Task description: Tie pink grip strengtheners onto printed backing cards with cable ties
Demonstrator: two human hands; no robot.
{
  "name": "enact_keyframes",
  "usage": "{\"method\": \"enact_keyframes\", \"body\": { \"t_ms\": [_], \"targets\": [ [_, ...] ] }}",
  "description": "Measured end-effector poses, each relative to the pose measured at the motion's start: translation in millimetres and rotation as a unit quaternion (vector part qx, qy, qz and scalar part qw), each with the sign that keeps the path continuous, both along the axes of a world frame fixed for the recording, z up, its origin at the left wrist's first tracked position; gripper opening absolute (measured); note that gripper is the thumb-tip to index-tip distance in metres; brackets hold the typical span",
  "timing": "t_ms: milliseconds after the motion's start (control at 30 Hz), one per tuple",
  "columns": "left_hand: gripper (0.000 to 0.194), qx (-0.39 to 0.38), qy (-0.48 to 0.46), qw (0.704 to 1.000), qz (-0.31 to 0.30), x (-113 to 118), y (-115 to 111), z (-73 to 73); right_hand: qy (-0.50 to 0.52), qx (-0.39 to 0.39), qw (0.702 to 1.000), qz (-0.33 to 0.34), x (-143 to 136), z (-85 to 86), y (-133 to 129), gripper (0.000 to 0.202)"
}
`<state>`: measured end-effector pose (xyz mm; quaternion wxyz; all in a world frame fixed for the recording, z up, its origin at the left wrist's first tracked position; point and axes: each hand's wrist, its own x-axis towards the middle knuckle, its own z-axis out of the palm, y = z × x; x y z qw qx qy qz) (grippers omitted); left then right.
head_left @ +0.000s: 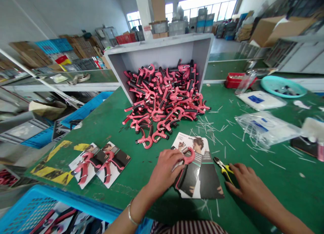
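My left hand is closed on a red-and-black hand grip strengthener with a metal spring, which lies on a printed backing card. A second backing card lies partly under it, to the right. My right hand rests on the table with its thumb and fingers around the handles of yellow-and-black cutting pliers, whose jaws point away from me. Two carded grip strengtheners, a left one and a right one, lie further left.
A grey bin on its side spills a heap of grip strengtheners onto the green table. Cut white tie pieces lie scattered right. Beyond are plastic bags and a turquoise tray. A blue crate stands front left.
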<state>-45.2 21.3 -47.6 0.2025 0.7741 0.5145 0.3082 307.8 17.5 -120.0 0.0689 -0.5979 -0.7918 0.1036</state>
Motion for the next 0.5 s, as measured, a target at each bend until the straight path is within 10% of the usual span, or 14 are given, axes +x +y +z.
{"method": "enact_keyframes", "body": {
  "t_ms": [100, 167, 300, 367, 500],
  "targets": [
    [0.020, 0.007, 0.019, 0.996, -0.086, 7, 1, 8.1, 0.173, -0.124, 0.976, -0.048, 1, 18.5, 17, 0.051],
    [0.015, -0.019, -0.003, 0.994, -0.107, -1, 2, 15.2, 0.335, -0.253, 0.900, -0.117, 5, 30.2, 23, 0.054],
    [0.032, -0.132, -0.118, 0.981, 0.081, -29, 6, 11.5, 0.544, -0.391, 0.721, -0.175, -5, 51.2, 18, 0.058],
    [0.038, -0.251, -0.168, 0.947, 0.112, -35, 8, -0.7, 0.532, -0.382, 0.741, -0.147, -21, 63.0, 14, 0.054],
    [0.041, -0.400, -0.311, 0.861, 0.050, -25, 9, -20.6, 0.311, -0.194, 0.929, 0.047, -58, 85.5, 19, 0.047]
  ]
}}
